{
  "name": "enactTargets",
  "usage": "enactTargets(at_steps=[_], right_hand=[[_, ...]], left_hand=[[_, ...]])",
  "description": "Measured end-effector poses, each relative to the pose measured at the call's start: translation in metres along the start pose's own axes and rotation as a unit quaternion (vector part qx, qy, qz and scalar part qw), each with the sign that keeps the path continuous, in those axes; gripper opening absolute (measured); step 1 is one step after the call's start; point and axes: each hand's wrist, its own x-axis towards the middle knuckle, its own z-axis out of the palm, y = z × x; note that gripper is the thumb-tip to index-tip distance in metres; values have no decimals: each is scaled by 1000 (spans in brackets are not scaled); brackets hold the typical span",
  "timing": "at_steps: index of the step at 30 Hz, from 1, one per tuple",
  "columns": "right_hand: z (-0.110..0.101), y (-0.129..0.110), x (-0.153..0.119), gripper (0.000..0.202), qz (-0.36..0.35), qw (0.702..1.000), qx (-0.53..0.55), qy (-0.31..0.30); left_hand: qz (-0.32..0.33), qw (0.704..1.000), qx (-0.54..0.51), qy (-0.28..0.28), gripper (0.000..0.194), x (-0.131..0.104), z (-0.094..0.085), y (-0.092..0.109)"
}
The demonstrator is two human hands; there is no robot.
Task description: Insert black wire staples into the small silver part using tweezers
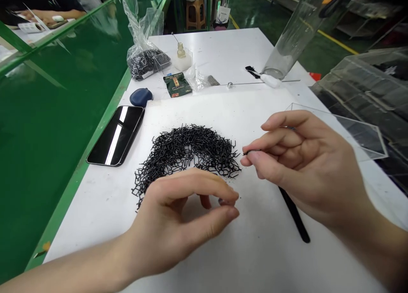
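Observation:
My right hand (306, 161) pinches a small black bent wire piece (253, 151) between thumb and forefinger; its other fingers are loosely curled. My left hand (188, 216) hovers at the near side of a curved pile of black bent wire pieces (191, 142). Its thumb and forefinger tips are close, with a narrow gap and nothing visible between them. The hand hides part of the pile's near left side. Partly under my right hand lies a black stick-like tool (296, 218), its upper end covered.
A phone (116, 136) and a dark blue case (141, 97) lie left. Behind are a bag of black pieces (145, 63), a small bottle (181, 51), a green packet (177, 85) and a tall clear cylinder (290, 42). A clear plate (357, 133) sits right.

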Motion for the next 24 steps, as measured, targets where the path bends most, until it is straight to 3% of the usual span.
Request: enactTargets(at_steps=[6, 12, 13, 18, 24], right_hand=[[0, 2, 0, 41, -10, 1000, -15, 7], [2, 3, -4, 38, -30, 999, -40, 4], [3, 2, -5, 38, -33, 999, -43, 3], [5, 1, -7, 38, -33, 998, -52, -3], [5, 0, -5, 37, -32, 998, -48, -3]], left_hand=[[83, 968, 220, -86, 16, -9, 0, -10], [106, 961, 246, -71, 15, -14, 1, -14], [107, 963, 240, -63, 18, -15, 1, -13], [90, 978, 191, -9, 72, -18, -4, -7], [84, 982, 167, -38, 78, -20, -6, -5]])
